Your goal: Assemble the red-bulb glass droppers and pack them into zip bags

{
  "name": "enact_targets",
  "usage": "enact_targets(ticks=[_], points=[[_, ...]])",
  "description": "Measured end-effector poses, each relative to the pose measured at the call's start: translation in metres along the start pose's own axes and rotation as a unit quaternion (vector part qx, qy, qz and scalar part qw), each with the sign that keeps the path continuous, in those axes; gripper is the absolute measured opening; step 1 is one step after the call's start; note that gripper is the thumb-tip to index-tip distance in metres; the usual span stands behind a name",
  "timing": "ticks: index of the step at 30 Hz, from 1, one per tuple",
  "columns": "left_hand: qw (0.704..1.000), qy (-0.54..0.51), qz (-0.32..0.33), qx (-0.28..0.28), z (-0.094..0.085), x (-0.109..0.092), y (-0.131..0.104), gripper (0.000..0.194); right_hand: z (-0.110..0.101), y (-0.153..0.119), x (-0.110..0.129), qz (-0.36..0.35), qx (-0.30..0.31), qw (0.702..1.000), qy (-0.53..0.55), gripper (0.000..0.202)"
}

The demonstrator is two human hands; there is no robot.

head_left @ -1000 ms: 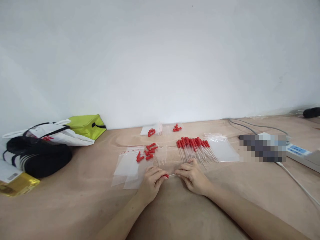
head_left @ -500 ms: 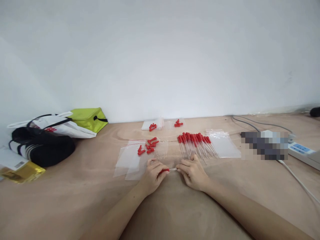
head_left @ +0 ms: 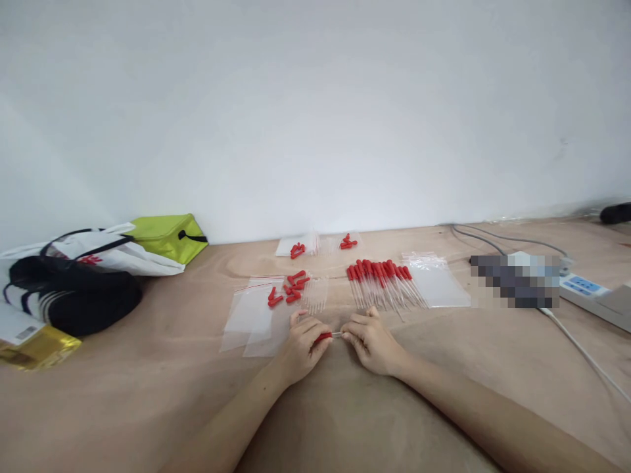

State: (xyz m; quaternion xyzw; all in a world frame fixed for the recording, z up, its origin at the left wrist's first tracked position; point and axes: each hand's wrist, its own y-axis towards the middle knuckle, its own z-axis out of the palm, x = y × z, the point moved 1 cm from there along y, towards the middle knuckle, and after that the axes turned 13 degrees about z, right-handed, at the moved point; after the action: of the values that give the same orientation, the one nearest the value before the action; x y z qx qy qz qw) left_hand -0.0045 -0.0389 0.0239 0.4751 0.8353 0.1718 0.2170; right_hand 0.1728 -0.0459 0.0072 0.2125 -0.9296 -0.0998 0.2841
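Table (head_left: 444,381): zip bags (head_left: 246,320) on the left, partly hidden by the left hand; loose red bulbs (head_left: 296,280) beside them, then a row of thin clear pipettes (head_left: 315,297) just beyond the hands. Pile of red-capped droppers (head_left: 382,276) just past the right hand, clear bag stack (head_left: 444,282) next to it. Far left: black bag (head_left: 98,305), lime-green bag (head_left: 170,240). Right: power strip (head_left: 591,295), white cable (head_left: 586,348).

Left hand (head_left: 303,345) pinches a red bulb (head_left: 323,336); right hand (head_left: 369,343) pinches a clear tube (head_left: 337,334) by its other end. Bulb and tube line up roughly level, low over the table, between the hands. Seating depth: can't tell.

Vs 0.5 s ago: right fingertips closer to the bulb, less tube exposed. Piles unchanged.
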Motion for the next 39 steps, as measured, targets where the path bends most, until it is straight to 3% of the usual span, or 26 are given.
enact_targets(ticks=[9, 15, 20, 24, 28, 33, 39], points=[[0.999, 0.021, 0.002, 0.032, 0.003, 0.005, 0.003, 0.020, 0.000, 0.004, 0.000, 0.016, 0.026, 0.999, -0.013, 0.026], [0.995, 0.085, -0.040, -0.015, -0.004, 0.015, -0.001, 0.013, -0.018, 0.017, 0.010, 0.025, 0.033, 0.989, -0.143, 0.024], [0.961, 0.172, -0.188, -0.105, -0.011, 0.028, -0.007, 0.028, -0.023, 0.049, 0.004, 0.230, -0.016, 0.962, -0.145, 0.024], [0.946, 0.178, -0.254, -0.094, -0.012, 0.031, -0.010, 0.024, -0.009, 0.076, 0.000, 0.317, -0.045, 0.933, -0.165, 0.029], [0.939, 0.183, -0.282, -0.068, -0.011, 0.030, -0.011, 0.023, 0.003, 0.088, -0.003, 0.329, -0.041, 0.923, -0.197, 0.027], [0.935, 0.200, -0.289, -0.050, -0.012, 0.030, -0.010, 0.021, 0.004, 0.087, -0.008, 0.320, -0.036, 0.926, -0.198, 0.022], [0.925, 0.202, -0.316, -0.063, -0.023, 0.044, -0.011, 0.017, 0.009, 0.089, 0.009, 0.309, -0.038, 0.933, -0.181, 0.026]])
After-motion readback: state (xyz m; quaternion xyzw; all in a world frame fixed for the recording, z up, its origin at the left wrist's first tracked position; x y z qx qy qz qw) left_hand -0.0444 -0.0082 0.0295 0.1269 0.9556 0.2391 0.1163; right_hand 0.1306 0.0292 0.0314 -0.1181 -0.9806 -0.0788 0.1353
